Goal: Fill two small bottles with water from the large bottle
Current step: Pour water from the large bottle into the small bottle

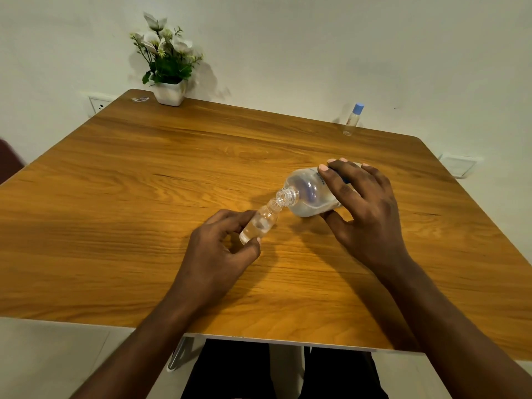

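Left grip (218, 254) is pinching the small bottle (259, 224) between thumb and curled fingers, holding it tilted with its open mouth pointing up and away. Right grip (365, 208) is wrapping the big bottle (309, 194), fingers over the top, thumb underneath, tipping it nearly flat. Uncapped neck is meeting the small bottle's mouth. Water is showing in both. All this is happening over the counter (129, 182), right of middle. Capped bottle (352, 119) is standing upright at the far right edge, well apart. Plant pot (169, 93) is sitting at the far left corner.
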Action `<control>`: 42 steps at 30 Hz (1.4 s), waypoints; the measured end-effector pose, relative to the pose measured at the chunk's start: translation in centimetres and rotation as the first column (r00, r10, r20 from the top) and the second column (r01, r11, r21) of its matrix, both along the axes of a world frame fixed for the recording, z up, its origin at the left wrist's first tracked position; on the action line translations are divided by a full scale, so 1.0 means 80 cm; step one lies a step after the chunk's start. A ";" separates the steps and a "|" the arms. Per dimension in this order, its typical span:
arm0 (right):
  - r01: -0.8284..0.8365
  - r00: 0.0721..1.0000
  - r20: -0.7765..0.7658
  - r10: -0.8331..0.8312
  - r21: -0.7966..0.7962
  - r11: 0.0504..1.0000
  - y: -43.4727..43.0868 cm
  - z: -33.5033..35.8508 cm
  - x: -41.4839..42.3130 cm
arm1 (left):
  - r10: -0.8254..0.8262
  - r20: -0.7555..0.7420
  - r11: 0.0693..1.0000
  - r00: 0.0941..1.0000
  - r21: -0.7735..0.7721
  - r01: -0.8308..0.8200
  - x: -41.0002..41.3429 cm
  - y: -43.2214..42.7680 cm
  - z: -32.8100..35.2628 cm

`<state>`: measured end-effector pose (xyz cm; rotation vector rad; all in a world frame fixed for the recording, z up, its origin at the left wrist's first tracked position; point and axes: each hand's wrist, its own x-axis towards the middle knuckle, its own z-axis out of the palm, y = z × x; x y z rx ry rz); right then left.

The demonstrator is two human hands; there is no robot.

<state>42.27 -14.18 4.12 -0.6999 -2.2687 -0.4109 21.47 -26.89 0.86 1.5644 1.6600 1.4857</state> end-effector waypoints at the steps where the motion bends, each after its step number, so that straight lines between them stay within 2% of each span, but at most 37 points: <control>1: 0.001 1.000 0.000 -0.001 0.001 1.000 0.000 0.000 0.000 | 0.002 0.000 1.000 1.000 0.000 -0.002 0.000 0.000 0.000; 42: 0.000 1.000 0.005 0.000 -0.001 1.000 0.002 -0.001 -0.001 | 0.002 -0.004 1.000 1.000 -0.009 -0.002 0.000 0.000 0.000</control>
